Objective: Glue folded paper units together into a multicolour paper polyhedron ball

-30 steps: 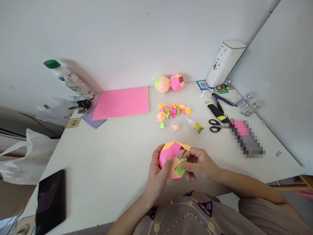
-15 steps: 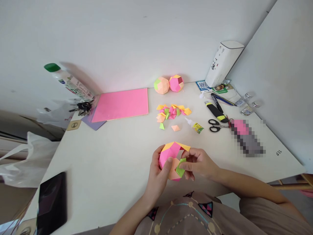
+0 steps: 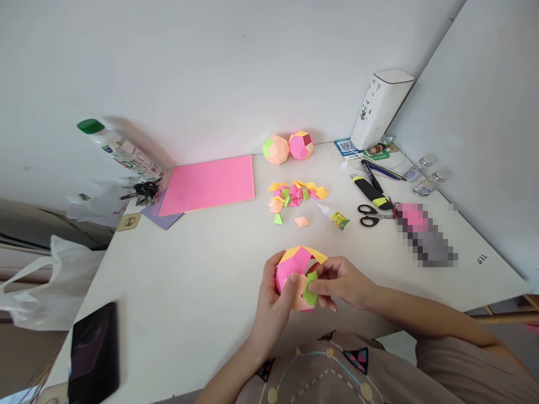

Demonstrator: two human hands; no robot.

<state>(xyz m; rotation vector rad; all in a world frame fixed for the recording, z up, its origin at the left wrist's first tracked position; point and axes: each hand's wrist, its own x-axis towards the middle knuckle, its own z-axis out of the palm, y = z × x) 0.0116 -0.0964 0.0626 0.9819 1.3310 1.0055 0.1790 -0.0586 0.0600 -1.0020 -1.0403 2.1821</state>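
Note:
A part-open paper ball [image 3: 293, 266] of pink, orange, peach and green faces is held above the table's front edge. My left hand [image 3: 274, 297] wraps round its left side, thumb on the peach face. On the right side, my right hand [image 3: 341, 282] pinches the green piece [image 3: 310, 289] between thumb and fingers. A gap shows in the ball below its orange flap. Beyond it lie a single peach paper piece [image 3: 301, 221], a pile of folded pieces [image 3: 295, 193] and a small glue bottle [image 3: 336, 217].
Two paper balls [image 3: 276, 149] stand by the wall. Pink paper [image 3: 208, 185] lies back left, near keys [image 3: 145, 189] and a green-capped bottle [image 3: 122, 148]. Scissors [image 3: 370, 215], a cutter [image 3: 370, 191] and glass jars [image 3: 432, 183] are at right. A dark tablet [image 3: 95, 352] lies front left.
The camera view has shifted slightly. My right thumb and the green piece have moved a little to the left against the ball. Both hands keep their hold.

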